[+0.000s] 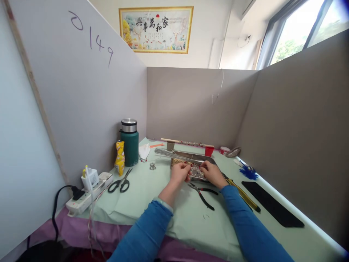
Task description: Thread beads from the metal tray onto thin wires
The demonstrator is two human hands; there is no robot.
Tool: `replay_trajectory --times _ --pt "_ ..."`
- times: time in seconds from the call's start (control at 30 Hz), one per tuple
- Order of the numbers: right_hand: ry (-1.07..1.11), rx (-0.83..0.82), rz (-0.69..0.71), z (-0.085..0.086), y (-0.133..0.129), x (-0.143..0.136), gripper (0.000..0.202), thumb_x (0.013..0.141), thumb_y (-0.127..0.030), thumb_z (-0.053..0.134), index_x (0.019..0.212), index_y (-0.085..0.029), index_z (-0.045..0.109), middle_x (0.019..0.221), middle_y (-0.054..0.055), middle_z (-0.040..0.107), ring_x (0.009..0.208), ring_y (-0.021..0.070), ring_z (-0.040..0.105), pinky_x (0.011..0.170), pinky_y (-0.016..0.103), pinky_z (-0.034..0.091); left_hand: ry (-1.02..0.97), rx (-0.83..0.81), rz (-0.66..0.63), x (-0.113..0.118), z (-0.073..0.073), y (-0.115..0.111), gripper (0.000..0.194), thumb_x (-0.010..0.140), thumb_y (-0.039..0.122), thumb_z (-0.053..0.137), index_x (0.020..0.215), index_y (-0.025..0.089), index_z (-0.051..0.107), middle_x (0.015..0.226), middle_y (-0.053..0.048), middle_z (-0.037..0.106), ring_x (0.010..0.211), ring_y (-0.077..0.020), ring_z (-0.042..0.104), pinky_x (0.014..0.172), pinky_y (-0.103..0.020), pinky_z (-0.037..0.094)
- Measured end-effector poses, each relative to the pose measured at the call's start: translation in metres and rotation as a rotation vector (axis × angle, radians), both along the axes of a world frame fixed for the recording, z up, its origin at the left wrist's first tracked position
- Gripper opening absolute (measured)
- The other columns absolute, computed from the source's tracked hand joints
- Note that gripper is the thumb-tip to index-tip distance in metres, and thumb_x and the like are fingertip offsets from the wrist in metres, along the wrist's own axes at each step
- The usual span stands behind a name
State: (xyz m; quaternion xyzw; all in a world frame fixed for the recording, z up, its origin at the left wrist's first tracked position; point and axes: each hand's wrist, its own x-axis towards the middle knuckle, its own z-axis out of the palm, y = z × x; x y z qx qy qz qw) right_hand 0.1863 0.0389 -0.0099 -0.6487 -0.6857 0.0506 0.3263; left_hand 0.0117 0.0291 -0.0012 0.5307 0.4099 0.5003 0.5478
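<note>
My left hand point(180, 172) and my right hand point(214, 173) are close together over the near part of a metal tray point(209, 159). Both have their fingers pinched, with a thin wire point(201, 167) faintly visible between them; small red beads seem to be by the fingertips, too small to make out. The tray holds gold beads point(177, 160) on the left and silvery beads point(196, 173) in front. A bundle of thin straight wires point(167, 153) lies across the tray, its right end reaching near my right hand. Just below my hands, cutting pliers point(203, 193) lie with handles spread.
Scissors point(120, 182), a green flask point(130, 145), a yellow packet point(120, 158) and a power strip point(81, 200) are on the left. To the right are yellow-handled pliers point(243, 194), a black strip point(272, 203) and a blue tassel point(248, 172). A red cup point(209, 151) stands behind the tray.
</note>
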Motion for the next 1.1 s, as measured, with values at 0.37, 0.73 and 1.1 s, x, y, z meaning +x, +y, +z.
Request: replay_trajectory --times 0.37,0.73,1.1 --pt "-0.003 0.047 -0.005 0.003 -0.001 0.001 0.013 0.078 -0.021 0.051 0.076 -0.016 0.064 0.074 0.004 0.065 0.069 0.0147 0.057 0.065 0.022 0.037 -0.194 0.053 0.177 -0.015 0.01 0.005 0.02 0.068 0.032 0.06 0.065 0.014 0.05 0.055 0.002 0.055 0.034 -0.0052 0.042 0.034 -0.019 0.031" --pt "0.628 0.081 0.082 0.0 -0.003 0.01 0.028 0.072 -0.043 0.056 0.075 -0.016 0.059 0.054 -0.002 0.054 0.042 0.0103 0.046 0.04 0.021 0.034 0.083 -0.065 -0.209 -0.006 0.01 -0.009 0.024 0.066 0.034 0.066 0.063 0.015 0.051 0.052 0.0 0.057 0.033 -0.0071 0.045 0.034 -0.02 0.032" --pt "1.034 0.074 0.162 0.006 -0.007 0.013 0.037 0.06 -0.046 0.072 0.07 -0.014 0.056 0.053 -0.004 0.05 0.039 0.0052 0.038 0.035 0.017 0.027 0.093 -0.029 -0.189 -0.007 0.009 -0.009 0.02 0.07 0.029 0.063 0.062 0.014 0.051 0.055 0.0 0.057 0.034 -0.007 0.046 0.034 -0.02 0.033"
